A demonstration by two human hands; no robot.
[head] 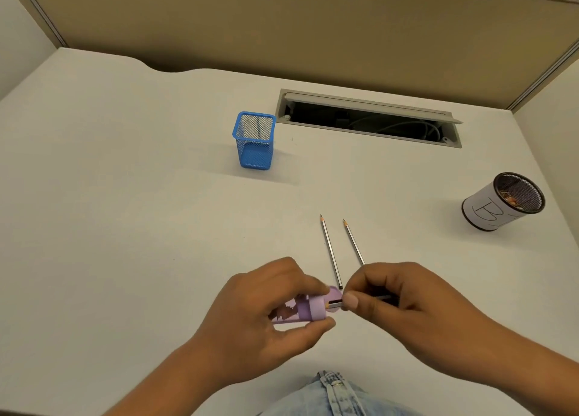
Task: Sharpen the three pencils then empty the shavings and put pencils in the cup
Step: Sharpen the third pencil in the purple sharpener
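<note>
My left hand [266,315] grips a purple barrel sharpener [308,309] lying sideways just above the desk. My right hand [404,303] pinches a thin pencil [380,298] whose tip sits at the sharpener's opening; most of its shaft is hidden by my fingers. Two more pencils lie on the desk past my hands with pointed tips facing away: a left pencil [330,252] and a right pencil [353,241]. A blue mesh cup [254,141] stands at the back centre. A round mesh cup with a white paper wrap [501,202] stands at the right and holds some shavings.
An open cable slot [369,119] with wires inside runs along the back of the white desk [125,196]. Beige partition walls [282,21] close off the back and sides. My denim-clad lap [332,397] shows at the near edge.
</note>
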